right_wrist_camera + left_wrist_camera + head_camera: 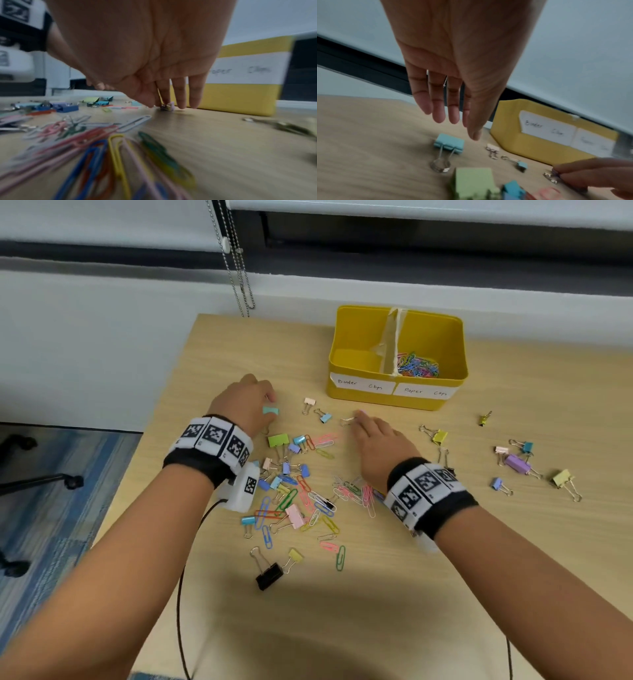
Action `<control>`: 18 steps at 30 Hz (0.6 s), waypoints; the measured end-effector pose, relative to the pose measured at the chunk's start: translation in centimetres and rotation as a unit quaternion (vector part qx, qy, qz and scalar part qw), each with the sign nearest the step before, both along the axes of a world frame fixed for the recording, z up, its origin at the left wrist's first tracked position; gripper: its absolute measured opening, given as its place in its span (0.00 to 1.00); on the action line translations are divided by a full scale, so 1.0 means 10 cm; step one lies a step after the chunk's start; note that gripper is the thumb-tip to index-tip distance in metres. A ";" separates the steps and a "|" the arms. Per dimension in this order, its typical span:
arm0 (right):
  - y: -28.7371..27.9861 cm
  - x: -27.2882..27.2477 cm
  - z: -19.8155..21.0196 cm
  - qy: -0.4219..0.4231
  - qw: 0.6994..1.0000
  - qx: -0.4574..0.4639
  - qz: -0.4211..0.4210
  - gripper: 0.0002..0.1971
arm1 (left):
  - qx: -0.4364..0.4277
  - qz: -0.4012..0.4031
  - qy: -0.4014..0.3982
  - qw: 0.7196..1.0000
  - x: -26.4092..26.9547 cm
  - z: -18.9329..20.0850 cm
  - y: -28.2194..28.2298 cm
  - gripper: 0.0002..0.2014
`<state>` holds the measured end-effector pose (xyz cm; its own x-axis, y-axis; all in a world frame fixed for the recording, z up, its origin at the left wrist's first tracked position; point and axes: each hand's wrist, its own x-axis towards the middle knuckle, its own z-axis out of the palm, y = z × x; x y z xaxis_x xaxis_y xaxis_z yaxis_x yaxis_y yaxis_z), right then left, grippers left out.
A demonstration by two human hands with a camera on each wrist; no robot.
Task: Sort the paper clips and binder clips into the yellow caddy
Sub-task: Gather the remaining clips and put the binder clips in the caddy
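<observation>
Step in hand: binder-clip pickup. My left hand [453,75], fingers straight and holding nothing, hovers over the teal binder clip [449,143]. My right hand [380,445] pinches a small lilac clip [169,106] against the bench [445,594]. Yellow caddy [363,398] at the far edge (binder side looks bare). Next: lift, drop left of divider.

Caddy: yellow caddy [397,402], two compartments labelled "Binder Clips" and "Paper Clips", beyond the right hand [378,445].
Paper clips: coloured heap [417,365] in its right compartment; loose ones [308,501] between the wrists.
Binder clips: teal clip [448,143] just under the left hand's fingertips [474,134]; lilac clip [169,106] at the right hand's fingertips.
</observation>
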<state>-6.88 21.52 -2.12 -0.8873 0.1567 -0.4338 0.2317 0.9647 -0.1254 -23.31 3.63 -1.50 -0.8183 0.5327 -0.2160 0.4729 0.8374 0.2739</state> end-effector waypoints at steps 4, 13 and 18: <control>0.10 0.28 0.04 0.016 0.996 0.037 -0.074 0.30 | 0.004 -0.037 -0.029 0.999 0.27 -0.01 -0.10 0.19; -0.40 -0.10 0.04 0.029 0.991 -0.057 0.117 0.35 | -0.012 -0.018 -0.042 0.999 0.36 -0.16 0.00 0.25; -0.41 0.00 -0.08 -0.015 0.994 -0.043 0.099 0.37 | 0.008 -0.017 -0.066 0.998 0.26 -0.21 0.05 0.19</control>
